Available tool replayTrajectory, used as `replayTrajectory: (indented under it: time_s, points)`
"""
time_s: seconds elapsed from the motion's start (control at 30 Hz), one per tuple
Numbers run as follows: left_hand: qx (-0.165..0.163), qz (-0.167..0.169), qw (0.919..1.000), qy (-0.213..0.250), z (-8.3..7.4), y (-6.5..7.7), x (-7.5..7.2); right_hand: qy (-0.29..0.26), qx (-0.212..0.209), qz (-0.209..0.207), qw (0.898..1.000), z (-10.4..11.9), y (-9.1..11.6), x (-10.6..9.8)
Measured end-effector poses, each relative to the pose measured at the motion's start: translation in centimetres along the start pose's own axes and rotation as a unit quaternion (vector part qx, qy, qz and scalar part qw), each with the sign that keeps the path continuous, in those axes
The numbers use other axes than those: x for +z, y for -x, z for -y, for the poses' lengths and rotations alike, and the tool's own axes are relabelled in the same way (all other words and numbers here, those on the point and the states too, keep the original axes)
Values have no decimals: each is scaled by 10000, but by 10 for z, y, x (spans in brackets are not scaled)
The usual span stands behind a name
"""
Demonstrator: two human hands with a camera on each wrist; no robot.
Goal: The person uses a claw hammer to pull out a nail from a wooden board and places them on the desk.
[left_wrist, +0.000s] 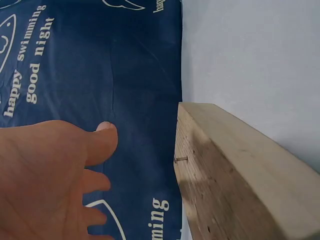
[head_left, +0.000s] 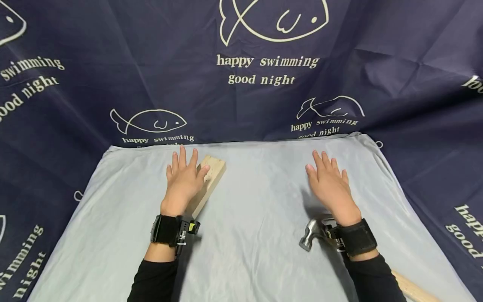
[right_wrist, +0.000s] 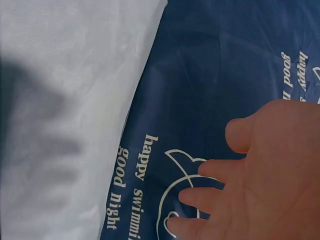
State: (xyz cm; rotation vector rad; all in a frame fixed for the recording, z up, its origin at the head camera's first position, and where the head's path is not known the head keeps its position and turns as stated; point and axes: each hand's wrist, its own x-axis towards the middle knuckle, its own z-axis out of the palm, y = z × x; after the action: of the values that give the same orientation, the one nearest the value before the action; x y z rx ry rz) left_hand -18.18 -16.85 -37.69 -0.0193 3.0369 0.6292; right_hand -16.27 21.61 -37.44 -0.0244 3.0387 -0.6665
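Note:
My left hand (head_left: 183,183), fingers spread and straight, hovers over a pale wooden block (head_left: 216,171) on the table's left half and hides part of it. In the left wrist view a small nail (left_wrist: 181,159) sticks out of the face of the wooden block (left_wrist: 250,165), with dark marks or holes around it. My right hand (head_left: 332,184) is held above the cloth with fingers extended and nothing in it. Below its wrist lies a claw hammer, its metal head (head_left: 311,233) showing; the forearm hides much of the wooden handle (head_left: 413,287).
A light grey cloth (head_left: 256,251) covers the table. Dark blue curtains (head_left: 256,109) with fish drawings and lettering hang behind and at both sides. Both wrists carry black straps (head_left: 356,237) with small cameras.

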Motion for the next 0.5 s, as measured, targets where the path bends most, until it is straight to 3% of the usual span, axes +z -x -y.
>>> replayTrajectory:
  time_s: [0.3,0.5]
  points:
    - [-39,84,9995,316,12,9,1,63,-286,-350,9990,-14,22,-5]
    - [-13,226,9985,493,19,10,6,102,-425,-304,9986,-31,42,-2]
